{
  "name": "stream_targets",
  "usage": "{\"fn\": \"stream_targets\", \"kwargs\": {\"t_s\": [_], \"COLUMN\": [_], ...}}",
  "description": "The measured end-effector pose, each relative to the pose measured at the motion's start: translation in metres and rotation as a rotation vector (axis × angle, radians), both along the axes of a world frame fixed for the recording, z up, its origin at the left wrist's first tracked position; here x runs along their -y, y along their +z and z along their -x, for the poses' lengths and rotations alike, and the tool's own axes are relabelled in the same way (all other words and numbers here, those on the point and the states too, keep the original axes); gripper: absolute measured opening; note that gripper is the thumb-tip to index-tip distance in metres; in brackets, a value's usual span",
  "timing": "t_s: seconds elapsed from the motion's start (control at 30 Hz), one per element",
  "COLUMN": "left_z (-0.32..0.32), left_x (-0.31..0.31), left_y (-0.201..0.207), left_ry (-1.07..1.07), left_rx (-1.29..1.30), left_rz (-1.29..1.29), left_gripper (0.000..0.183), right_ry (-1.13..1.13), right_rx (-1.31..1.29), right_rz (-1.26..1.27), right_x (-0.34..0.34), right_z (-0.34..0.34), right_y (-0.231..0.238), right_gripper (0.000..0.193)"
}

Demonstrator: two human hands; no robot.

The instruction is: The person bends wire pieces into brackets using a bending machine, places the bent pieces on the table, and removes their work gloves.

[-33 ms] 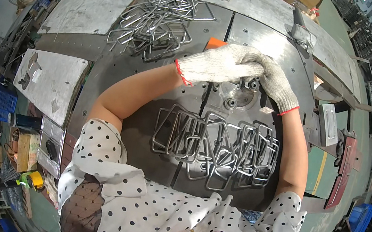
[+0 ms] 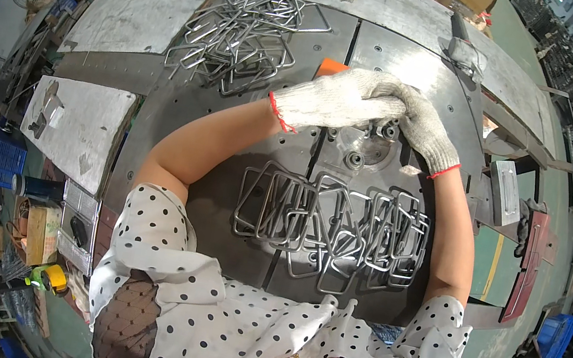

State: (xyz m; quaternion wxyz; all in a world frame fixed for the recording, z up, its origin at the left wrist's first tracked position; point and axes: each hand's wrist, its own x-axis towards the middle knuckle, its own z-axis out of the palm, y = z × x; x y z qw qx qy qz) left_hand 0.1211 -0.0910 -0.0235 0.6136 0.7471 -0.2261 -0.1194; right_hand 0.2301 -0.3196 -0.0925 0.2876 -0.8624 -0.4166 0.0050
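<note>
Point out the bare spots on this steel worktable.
Bare plate lies left of the left hand, below the far wire pile. Crowded: near wire frames, and the round fixture under both hands, right hand included.

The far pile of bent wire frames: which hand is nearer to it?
Left. The left hand lies just right of the far pile of wire frames; the right hand sits beyond the left, farther from it.
</note>
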Motion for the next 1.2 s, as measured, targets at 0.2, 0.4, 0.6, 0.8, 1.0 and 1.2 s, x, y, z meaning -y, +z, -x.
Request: {"fn": "stream_targets", "kwargs": {"t_s": [0.2, 0.4, 0.6, 0.8, 1.0, 1.2], "left_z": [0.009, 0.026, 0.086, 0.222, 0.255, 0.253], "left_x": [0.002, -0.020, -0.093, -0.125, -0.117, -0.117], "left_y": [0.011, 0.057, 0.056, -0.020, -0.058, -0.059], "left_ry": [0.046, 0.299, 0.291, 0.439, 0.634, 0.650], "left_rx": [-0.093, 0.067, 0.609, 0.560, 0.683, 0.684], "left_rz": [0.049, 0.086, -0.674, -1.023, -0.929, -0.942], "left_gripper": [0.027, 0.024, 0.030, 0.025, 0.021, 0.016], "right_ry": [0.023, 0.057, -0.066, -0.318, -0.355, -0.336], "right_rx": [0.052, 0.075, -0.161, -0.019, 0.049, 0.007], "right_rz": [-0.040, -0.024, 0.269, 0.378, 0.402, 0.394], "right_x": [0.003, -0.004, -0.054, -0.094, -0.099, -0.097], "right_z": [0.003, -0.004, -0.017, -0.011, -0.011, -0.013], "right_y": [0.001, 0.009, 0.041, 0.029, 0.027, 0.024], "right_gripper": [0.036, 0.033, 0.066, 0.081, 0.075, 0.075]}}
